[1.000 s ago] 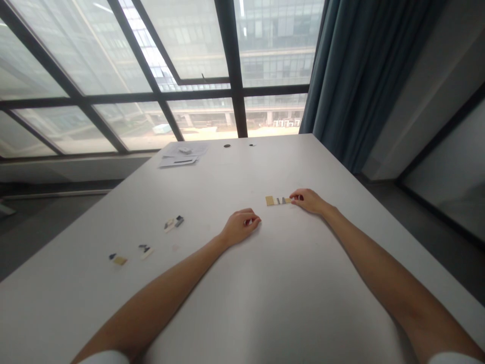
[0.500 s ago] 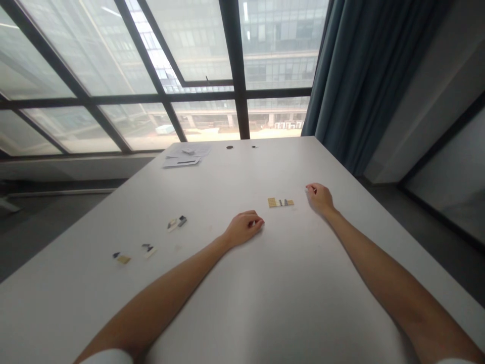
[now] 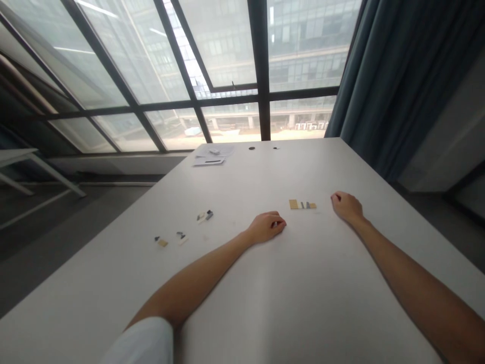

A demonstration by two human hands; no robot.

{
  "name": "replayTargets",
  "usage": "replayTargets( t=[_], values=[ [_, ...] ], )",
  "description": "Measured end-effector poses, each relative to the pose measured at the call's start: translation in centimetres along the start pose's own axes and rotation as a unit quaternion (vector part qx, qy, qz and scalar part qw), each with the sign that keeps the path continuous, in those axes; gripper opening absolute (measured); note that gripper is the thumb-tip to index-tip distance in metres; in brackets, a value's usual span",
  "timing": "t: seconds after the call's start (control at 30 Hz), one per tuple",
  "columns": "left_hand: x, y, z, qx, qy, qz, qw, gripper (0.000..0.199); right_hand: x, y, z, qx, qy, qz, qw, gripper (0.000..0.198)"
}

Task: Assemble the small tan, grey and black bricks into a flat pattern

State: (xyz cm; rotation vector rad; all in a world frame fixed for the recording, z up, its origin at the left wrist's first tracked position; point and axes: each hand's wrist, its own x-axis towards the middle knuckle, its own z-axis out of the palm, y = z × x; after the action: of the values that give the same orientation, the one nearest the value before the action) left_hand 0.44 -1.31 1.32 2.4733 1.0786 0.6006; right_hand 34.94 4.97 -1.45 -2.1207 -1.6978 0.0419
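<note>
My left hand [image 3: 267,227] rests on the white table [image 3: 261,283] with its fingers curled and the thumb near the index finger. Whether anything is inside it is hidden. Just beyond it to the right lies a short row of flat tan, white and grey pieces [image 3: 293,204], like small toy building plates. On the other side of this row, my right hand [image 3: 346,206] lies curled on its edge, fingers closed. What those fingers hold, if anything, cannot be seen. Neither hand touches the row.
Left of my left arm lie small groups of loose pieces: white and dark grey ones [image 3: 205,216], another grey-and-white group [image 3: 182,237], and a tan piece [image 3: 162,242]. Papers [image 3: 209,161] lie at the far left of the table. A round black disc [image 3: 251,148] is near the far edge.
The view has turned left, so everything sits further right in the picture. My right hand has drawn slightly away from the row, with its fingers curled more tightly. My left hand stays nearly in place.
</note>
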Motion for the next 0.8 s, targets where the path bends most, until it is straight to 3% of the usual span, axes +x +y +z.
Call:
replayTargets(
  t=[0.8],
  values=[
    [-0.09,0.27,-0.25,0.004,-0.010,-0.007,1.000,0.025,0.17,0.14,0.06,-0.015,-0.009,-0.002,1.000,0.041]
  ],
)
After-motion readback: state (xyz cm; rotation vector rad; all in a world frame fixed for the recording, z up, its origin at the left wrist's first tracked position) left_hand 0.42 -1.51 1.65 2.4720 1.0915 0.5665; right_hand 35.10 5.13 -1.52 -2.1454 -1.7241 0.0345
